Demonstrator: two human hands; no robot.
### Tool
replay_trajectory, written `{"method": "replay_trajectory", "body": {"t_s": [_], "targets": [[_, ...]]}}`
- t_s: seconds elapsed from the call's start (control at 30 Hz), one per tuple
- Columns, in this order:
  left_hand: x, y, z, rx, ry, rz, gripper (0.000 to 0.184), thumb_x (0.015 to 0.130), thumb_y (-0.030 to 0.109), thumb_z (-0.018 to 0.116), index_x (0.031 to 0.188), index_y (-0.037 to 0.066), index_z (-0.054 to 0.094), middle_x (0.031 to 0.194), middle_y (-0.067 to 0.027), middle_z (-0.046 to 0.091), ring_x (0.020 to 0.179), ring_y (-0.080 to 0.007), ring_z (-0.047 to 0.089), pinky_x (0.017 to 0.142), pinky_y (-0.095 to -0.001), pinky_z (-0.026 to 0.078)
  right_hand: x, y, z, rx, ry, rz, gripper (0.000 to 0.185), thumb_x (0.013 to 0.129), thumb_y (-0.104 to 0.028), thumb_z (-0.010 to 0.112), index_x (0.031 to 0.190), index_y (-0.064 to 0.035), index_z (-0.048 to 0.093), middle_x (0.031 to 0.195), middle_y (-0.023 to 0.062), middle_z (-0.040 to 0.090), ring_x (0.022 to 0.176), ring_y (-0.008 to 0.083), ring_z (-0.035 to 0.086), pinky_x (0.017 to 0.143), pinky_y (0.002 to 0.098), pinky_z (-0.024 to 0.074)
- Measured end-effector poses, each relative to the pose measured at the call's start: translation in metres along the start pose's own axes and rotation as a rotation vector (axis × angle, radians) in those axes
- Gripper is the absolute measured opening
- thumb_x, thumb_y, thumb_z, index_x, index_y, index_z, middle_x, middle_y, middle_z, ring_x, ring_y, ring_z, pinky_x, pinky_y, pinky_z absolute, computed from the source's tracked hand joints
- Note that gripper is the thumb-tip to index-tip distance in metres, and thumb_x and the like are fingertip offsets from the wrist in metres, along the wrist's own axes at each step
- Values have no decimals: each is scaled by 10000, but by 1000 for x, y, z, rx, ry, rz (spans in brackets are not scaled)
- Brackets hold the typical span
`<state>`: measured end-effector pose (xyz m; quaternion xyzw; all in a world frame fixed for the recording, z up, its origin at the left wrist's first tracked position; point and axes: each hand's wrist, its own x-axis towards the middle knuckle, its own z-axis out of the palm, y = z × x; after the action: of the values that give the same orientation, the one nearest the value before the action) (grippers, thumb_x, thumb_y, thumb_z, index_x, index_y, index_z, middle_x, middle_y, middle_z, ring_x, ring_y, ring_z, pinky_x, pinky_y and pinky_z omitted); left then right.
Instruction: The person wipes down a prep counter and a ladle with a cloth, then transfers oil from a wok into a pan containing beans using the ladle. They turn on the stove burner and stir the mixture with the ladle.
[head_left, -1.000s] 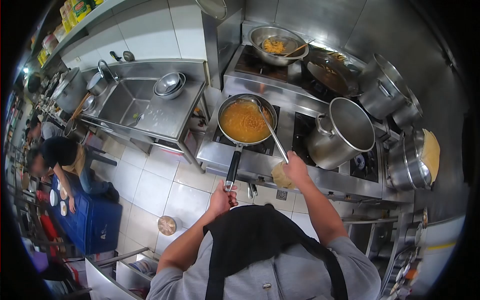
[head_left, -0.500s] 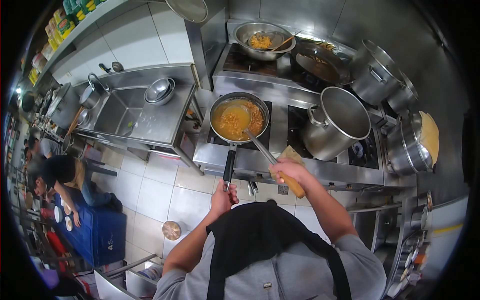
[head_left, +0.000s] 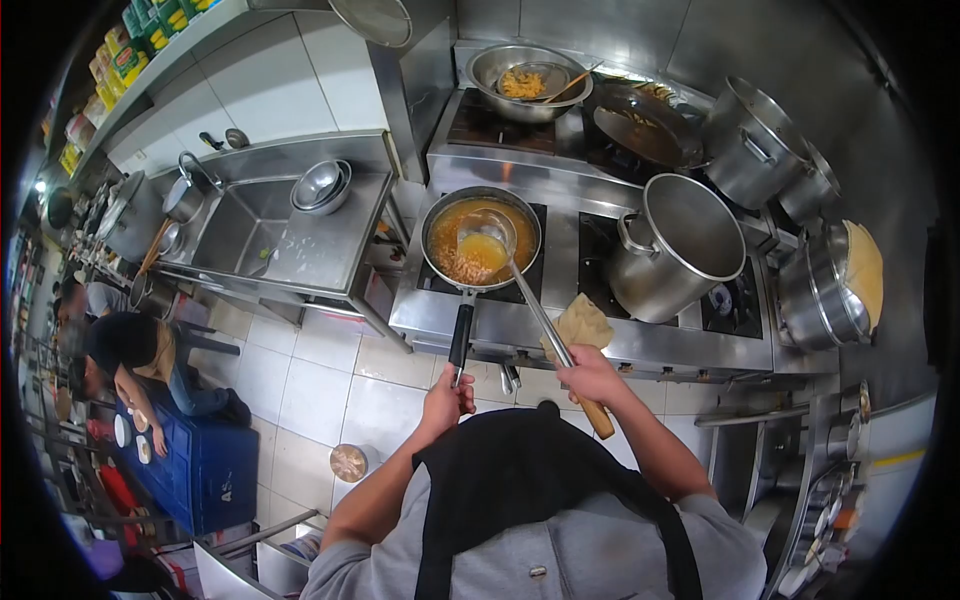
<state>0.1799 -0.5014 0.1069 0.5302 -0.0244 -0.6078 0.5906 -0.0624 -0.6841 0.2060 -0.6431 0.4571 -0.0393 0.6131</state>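
Head view: just below the centre of the frame, the left hand [head_left: 447, 398] is curling its fingers around the end of the pan's black handle [head_left: 461, 335], while the right hand [head_left: 590, 374] is clamping its fingers on the ladle [head_left: 540, 313]. A cloth [head_left: 583, 325] is lying just beyond the right hand. Above centre, the pan [head_left: 427, 250] is sitting on the stove [head_left: 430, 315], holding orange-brown food [head_left: 463, 217], with the ladle's bowl dipping into it. A tall pot [head_left: 640, 280] is standing right of the pan; farther back, a metal bowl [head_left: 545, 112] is resting at upper centre.
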Motion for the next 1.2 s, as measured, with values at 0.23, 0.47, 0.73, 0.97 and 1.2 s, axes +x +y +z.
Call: {"method": "replay_trajectory", "body": {"t_s": [0.23,0.47,0.73,0.97,1.2], "targets": [[6,1,-4,23,-4,-11,575,1100,554,370,1036,36,613,713,-35,568,576,-171,549,581,-344,498,12,4,-14,-501,347,-253,208,801,-110,661,950,20,597,797,213,664,695,363,681,667,455,542],[7,1,-6,-9,-16,-32,519,1089,520,432,1038,38,618,719,-33,573,582,-170,552,589,-341,499,66,-16,-34,-784,466,-277,225,838,-105,634,1031,6,600,958,286,704,930,471,692,826,540,539],[-8,6,-13,216,-43,10,340,1055,387,586,1062,52,636,806,-24,603,670,-138,576,642,-295,488,100,-10,-40,-888,475,-194,239,832,-115,652,1016,19,579,928,301,698,923,495,677,831,566,536],[-28,-9,-64,513,-207,61,316,996,300,706,1145,24,678,981,-43,702,912,-118,659,829,-260,523,82,6,-22,-610,286,-295,277,811,-175,685,981,34,621,829,230,680,733,352,702,717,468,561],[-21,-1,-68,591,-128,73,340,990,333,692,1115,17,683,933,-40,691,851,-120,654,772,-269,525,39,-36,-11,23,-23,105,173,889,-111,660,988,21,608,762,77,566,603,194,605,481,353,503]]}}
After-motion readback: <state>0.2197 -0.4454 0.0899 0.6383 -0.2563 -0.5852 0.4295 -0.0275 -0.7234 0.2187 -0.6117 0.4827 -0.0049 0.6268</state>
